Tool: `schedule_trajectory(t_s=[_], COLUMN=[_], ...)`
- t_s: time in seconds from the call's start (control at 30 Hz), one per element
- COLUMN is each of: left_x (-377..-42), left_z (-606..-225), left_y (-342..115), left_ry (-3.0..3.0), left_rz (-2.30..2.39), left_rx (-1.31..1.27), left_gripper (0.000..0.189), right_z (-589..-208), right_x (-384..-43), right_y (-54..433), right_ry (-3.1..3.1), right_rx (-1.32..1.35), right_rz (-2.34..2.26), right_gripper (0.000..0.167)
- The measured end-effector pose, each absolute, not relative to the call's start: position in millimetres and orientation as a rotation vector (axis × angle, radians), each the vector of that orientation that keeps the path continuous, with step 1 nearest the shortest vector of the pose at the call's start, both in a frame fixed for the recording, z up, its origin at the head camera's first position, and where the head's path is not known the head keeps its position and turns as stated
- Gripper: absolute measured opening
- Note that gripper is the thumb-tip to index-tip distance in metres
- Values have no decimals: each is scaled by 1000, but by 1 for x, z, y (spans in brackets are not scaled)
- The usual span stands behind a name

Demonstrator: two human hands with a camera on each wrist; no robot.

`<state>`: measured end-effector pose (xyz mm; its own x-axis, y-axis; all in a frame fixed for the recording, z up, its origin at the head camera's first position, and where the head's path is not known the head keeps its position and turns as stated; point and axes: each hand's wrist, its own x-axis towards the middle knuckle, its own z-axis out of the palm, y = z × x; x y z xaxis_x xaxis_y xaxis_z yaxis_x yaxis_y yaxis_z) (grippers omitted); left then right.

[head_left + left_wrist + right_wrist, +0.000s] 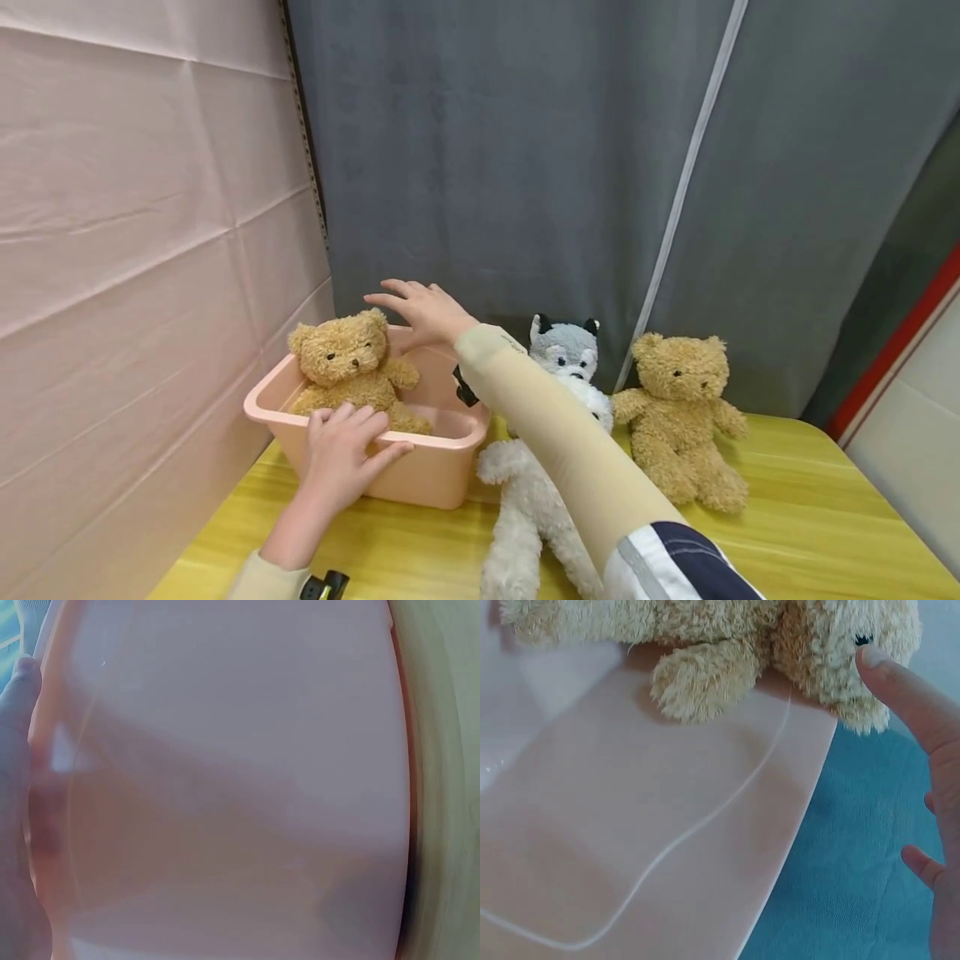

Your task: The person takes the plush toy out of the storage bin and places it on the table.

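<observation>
A tan teddy bear (337,354) sits inside a pink plastic basin (420,477), leaning at its left end. My left hand (341,450) grips the basin's near rim, fingers over the edge and thumb along the outside. The basin's outer wall (240,750) fills the left wrist view. Above the far rim, my right hand (431,312) is spread beside the bear's head and holds nothing. In the right wrist view, the thumb of the right hand (941,765) overlaps the bear's face (840,656); whether they touch I cannot tell.
Right of the basin stands a grey-and-white husky plush (566,350). White plush legs (517,508) lie nearer, partly behind my right forearm. Another tan teddy bear (678,417) sits farther right on the yellow wood-grain table (825,508). A pink-covered wall (150,250) and grey curtain (480,167) border the table.
</observation>
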<state>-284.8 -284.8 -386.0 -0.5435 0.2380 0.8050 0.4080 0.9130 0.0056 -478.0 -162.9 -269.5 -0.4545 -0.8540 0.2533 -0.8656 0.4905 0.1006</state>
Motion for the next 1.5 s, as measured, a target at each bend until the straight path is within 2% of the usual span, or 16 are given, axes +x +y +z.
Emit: schedule_trajectory(t_s=[0.33, 0.7, 0.97, 1.3, 1.5], left_x=[-284, -289, -287, -286, -286], left_z=[-383, -382, -381, -382, -381], left_y=[-285, -279, -277, -275, -275], left_ry=[-2192, -2212, -2200, -2150, -2148], left_rz=[-151, -141, -133, -151, -150], left_rx=[-445, -447, -445, -463, -461], left_gripper=[50, 48, 49, 49, 49], right_z=[-279, -282, -293, -302, -307], right_x=[-464, -449, -447, -448, -448], right_y=[-196, -215, -218, -214, -212], right_ry=[-2446, -2567, -2565, -2627, -2532], right_rx=[1568, 1541, 1503, 1528, 1542], right_rz=[91, 34, -8, 169, 71], right_gripper=[108, 116, 104, 102, 121])
